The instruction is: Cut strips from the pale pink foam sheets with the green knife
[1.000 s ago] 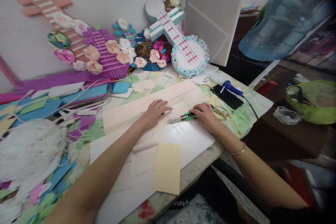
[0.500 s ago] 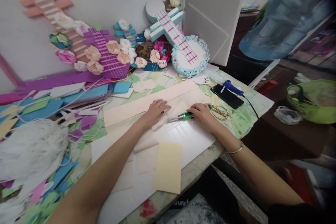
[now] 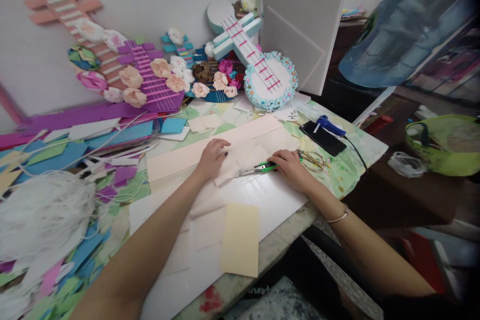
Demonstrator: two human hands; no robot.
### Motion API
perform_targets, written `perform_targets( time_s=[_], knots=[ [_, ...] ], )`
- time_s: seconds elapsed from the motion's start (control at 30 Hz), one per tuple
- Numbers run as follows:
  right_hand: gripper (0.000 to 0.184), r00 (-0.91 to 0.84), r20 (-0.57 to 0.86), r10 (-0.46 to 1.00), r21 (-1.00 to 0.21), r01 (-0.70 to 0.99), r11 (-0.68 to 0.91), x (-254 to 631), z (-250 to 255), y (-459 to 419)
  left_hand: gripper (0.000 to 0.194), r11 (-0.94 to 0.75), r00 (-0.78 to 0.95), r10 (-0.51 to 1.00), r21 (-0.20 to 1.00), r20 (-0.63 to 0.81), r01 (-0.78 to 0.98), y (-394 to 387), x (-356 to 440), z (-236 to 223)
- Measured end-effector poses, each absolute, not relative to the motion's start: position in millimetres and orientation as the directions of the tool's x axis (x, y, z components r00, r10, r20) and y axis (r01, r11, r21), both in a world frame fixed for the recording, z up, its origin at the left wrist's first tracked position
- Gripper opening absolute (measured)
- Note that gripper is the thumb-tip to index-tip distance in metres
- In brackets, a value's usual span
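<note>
My left hand (image 3: 213, 160) rests on pale peach sheets of paper (image 3: 258, 152), its fingers loosely bent and apart, with nothing visibly gripped. In my right hand (image 3: 288, 166) is a green and black utility knife (image 3: 264, 166), its blade pointing left across the sheets. A small peach piece (image 3: 226, 176) lies by the blade tip, between the hands. Scissors with gold handles (image 3: 314, 161) lie just right of my right hand. Beneath it all is a white board (image 3: 277, 205), and a long peach strip (image 3: 180, 161) runs beyond my left hand.
A yellow card (image 3: 240, 240) lies near the front edge. Blue glue gun (image 3: 330, 125) and black phone (image 3: 323, 138) sit at right. White cord (image 3: 45, 210) and coloured scraps crowd the left. Decorated model instruments (image 3: 270, 80) lean along the wall.
My left hand has shifted left and slightly up across the paper, its fingers more bent. My right hand stays on the utility knife, and the view has turned a little.
</note>
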State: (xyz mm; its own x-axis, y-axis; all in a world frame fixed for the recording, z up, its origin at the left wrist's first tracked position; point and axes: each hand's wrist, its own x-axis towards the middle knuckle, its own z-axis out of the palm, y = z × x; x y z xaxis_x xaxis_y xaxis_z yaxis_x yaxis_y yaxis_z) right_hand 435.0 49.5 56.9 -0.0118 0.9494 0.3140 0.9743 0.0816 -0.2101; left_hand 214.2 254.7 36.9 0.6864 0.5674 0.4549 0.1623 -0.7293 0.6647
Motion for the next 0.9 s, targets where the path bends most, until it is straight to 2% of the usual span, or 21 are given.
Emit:
perform_targets(
  time_s=[0.2, 0.4, 0.6, 0.9],
  knots=[
    [0.032, 0.013, 0.334, 0.942, -0.22, 0.973, 0.065, 435.8, 55.7, 46.0, 0.031, -0.616, 0.579, 0.692, 0.771, 0.43, 0.163, 260.0, 212.5, 36.8],
    [0.031, 0.042, 0.329, 0.944, -0.218, 0.975, 0.033, 435.3, 55.6, 48.3, 0.03, -0.591, 0.528, 0.726, 0.792, 0.44, 0.154, 257.6, 210.8, 41.5],
    [0.031, 0.046, 0.321, 0.946, -0.211, 0.977, 0.024, 434.9, 53.1, 51.2, 0.027, -0.635, 0.513, 0.722, 0.738, 0.464, 0.228, 256.1, 211.1, 43.2],
    [0.031, 0.089, 0.273, 0.958, -0.21, 0.977, -0.031, 434.0, 56.2, 45.9, 0.034, -0.745, 0.618, 0.629, 0.594, 0.471, 0.304, 255.0, 214.3, 36.3]
  ],
)
